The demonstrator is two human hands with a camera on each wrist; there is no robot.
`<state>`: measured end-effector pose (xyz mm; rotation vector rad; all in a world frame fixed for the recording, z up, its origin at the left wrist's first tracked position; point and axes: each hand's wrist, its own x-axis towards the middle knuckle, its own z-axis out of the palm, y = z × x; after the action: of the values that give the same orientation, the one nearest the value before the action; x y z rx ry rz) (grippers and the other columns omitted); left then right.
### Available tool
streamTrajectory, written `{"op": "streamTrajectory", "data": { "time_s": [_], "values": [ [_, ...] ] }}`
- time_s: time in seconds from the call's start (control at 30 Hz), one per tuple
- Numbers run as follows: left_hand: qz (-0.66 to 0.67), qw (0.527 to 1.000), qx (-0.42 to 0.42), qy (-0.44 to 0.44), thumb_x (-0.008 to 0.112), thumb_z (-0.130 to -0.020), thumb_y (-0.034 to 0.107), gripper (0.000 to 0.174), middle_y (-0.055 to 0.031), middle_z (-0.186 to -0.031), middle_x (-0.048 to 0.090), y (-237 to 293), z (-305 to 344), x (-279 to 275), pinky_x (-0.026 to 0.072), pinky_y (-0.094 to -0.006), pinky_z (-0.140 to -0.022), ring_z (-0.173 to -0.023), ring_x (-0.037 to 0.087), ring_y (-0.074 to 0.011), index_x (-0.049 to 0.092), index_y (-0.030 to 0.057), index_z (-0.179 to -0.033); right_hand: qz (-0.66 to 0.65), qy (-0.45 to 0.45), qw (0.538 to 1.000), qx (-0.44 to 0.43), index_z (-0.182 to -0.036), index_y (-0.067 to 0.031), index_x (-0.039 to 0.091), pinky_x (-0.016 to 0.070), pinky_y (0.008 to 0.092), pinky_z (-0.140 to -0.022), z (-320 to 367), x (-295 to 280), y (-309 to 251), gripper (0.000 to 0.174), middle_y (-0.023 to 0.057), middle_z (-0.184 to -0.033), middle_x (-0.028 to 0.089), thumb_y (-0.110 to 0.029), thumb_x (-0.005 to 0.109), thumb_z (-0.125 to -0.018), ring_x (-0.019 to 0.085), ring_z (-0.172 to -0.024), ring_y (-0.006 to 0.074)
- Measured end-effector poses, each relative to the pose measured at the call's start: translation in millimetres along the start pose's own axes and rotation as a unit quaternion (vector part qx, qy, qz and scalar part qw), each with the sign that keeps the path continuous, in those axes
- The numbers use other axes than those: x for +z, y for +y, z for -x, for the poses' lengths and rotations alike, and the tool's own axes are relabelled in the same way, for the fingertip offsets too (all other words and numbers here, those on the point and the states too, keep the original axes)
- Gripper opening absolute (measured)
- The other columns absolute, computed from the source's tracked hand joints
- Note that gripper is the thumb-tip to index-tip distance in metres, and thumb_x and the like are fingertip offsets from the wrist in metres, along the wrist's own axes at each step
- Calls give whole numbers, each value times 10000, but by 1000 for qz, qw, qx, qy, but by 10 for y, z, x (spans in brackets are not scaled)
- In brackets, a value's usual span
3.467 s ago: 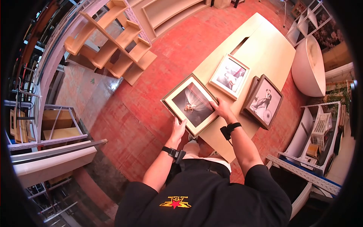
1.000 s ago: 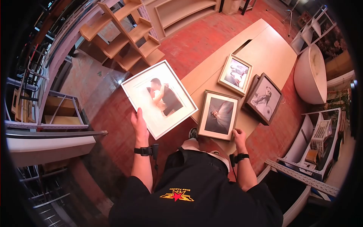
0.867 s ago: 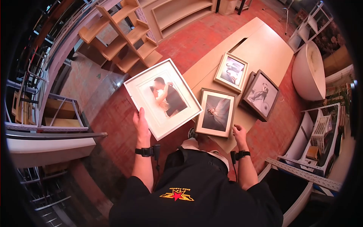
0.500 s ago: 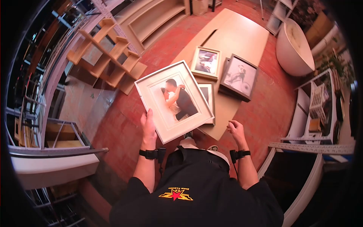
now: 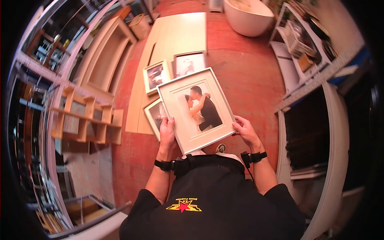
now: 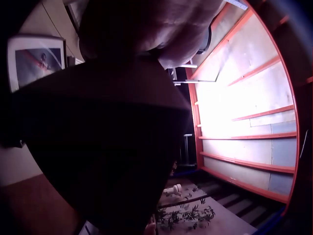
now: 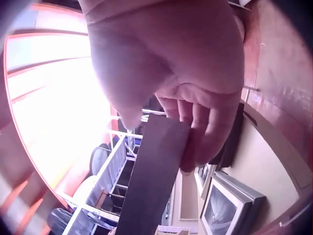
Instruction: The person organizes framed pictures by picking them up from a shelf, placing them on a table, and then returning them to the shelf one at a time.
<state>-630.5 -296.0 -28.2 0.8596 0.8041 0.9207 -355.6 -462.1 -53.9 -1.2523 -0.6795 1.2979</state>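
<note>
A white picture frame (image 5: pixel 176 106) with a photo of an embracing couple is held up in front of the body, slightly tilted. My left hand (image 5: pixel 167 133) grips its left edge, thumb on the front. At the right edge my right hand (image 5: pixel 246 131) holds on; the right wrist view shows the frame's side (image 7: pixel 154 166) between thumb and fingers. Behind it on the table lie a gold-edged framed photo (image 5: pixel 157 76), a framed photo of a posing couple (image 5: pixel 190 64) and a third framed photo (image 5: pixel 154 114), partly covered by the held one.
The wooden table (image 5: pixel 180 32) runs away from me over a red floor (image 5: pixel 248 88). A stepped wooden shelf (image 5: pixel 84 116) and a long wooden cabinet (image 5: pixel 108 60) stand on the left. A white bathtub (image 5: pixel 250 18) is at the back; white metal racking (image 5: pixel 288 68) lines the right.
The right hand, earlier at the dark-framed photo and then free, now grips the white frame's right edge. My view has turned right; the white frame has come in front of the body.
</note>
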Motion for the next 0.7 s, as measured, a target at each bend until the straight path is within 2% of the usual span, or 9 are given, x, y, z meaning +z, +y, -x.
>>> {"op": "streamTrajectory", "data": {
  "time_s": [0.13, 0.2, 0.23, 0.3, 0.37, 0.53, 0.6, 0.67, 0.7],
  "values": [
    [-13, 993, -45, -108, 536, -960, 174, 270, -133, -1047, 615, -48, -221, 223, 538, -313, -812, -921, 634, -177, 460, -23, -1127, -43, 78, 996, -28, -1312, 17, 492, 532, 243, -661, 337, -118, 119, 432, 55, -1034, 647, -206, 568, -950, 620, -813, 87],
    [30, 981, -91, -167, 549, -950, 162, 258, -143, -1090, 600, -15, -288, 368, 537, -319, -828, -953, 628, -184, 461, -8, -1124, -95, 120, 987, -44, -1310, 32, 487, 553, 270, -705, 499, -128, 218, 435, 60, -1064, 643, -209, 565, -956, 633, -859, 103],
    [42, 970, -132, -199, 559, -934, 137, 304, -139, -1151, 584, 10, -327, 401, 529, -327, -864, -1002, 617, -191, 451, -1, -1182, -99, 141, 984, -52, -1310, 32, 487, 553, 270, -705, 596, -110, 241, 435, 60, -1064, 643, -209, 565, -956, 633, -859, 103],
    [54, 953, -167, -247, 556, -929, 122, 343, -134, -1170, 579, 21, -381, 542, 523, -334, -879, -1025, 610, -193, 436, -2, -1225, -125, 165, 976, -63, -1304, 42, 488, 552, 282, -771, 786, -57, 280, 431, 65, -1079, 639, -209, 559, -962, 636, -908, 121],
    [58, 918, -227, -321, 563, -907, 96, 464, -116, -1233, 556, 36, -421, 636, 500, -352, -922, -1099, 576, -197, 392, 5, -1328, -136, 202, 967, -74, -1297, 41, 495, 539, 281, -801, 977, 16, 348, 419, 66, -1084, 640, -207, 555, -964, 632, -925, 124],
    [22, 857, -314, -409, 614, -871, 128, 525, -106, -1250, 541, -155, -386, 904, 490, -373, -932, -1115, 557, -209, 387, 30, -1335, -155, 294, 940, -78, -1276, 25, 508, 520, 284, -845, 1522, 176, 700, 400, 56, -1089, 642, -229, 542, -969, 632, -949, 134],
    [-17, 855, -299, -423, 580, -866, 124, 517, -113, -1271, 529, -284, -264, 1042, 449, -391, -986, -1143, 540, -235, 390, 16, -1334, -187, 332, 921, -81, -1253, 6, 532, 520, 296, -847, 1751, 277, 829, 379, 47, -1092, 642, -245, 543, -969, 624, -973, 140],
    [-16, 829, -317, -460, 566, -868, 123, 508, -113, -1262, 530, -361, -102, 1177, 459, -397, -972, -1136, 542, -240, 386, 18, -1332, -203, 386, 896, -83, -1244, -16, 547, 514, 302, -856, 1994, 393, 826, 362, 46, -1091, 641, -251, 542, -969, 619, -991, 146],
    [-18, 823, -330, -462, 562, -872, 120, 498, -115, -1260, 531, -403, 3, 1240, 463, -396, -965, -1132, 543, -238, 390, 17, -1328, -187, 416, 888, -55, -1253, -12, 544, 511, 303, -860, 2119, 437, 843, 367, 62, -1110, 638, -238, 550, -964, 616, -1009, 157]
  ]
}}
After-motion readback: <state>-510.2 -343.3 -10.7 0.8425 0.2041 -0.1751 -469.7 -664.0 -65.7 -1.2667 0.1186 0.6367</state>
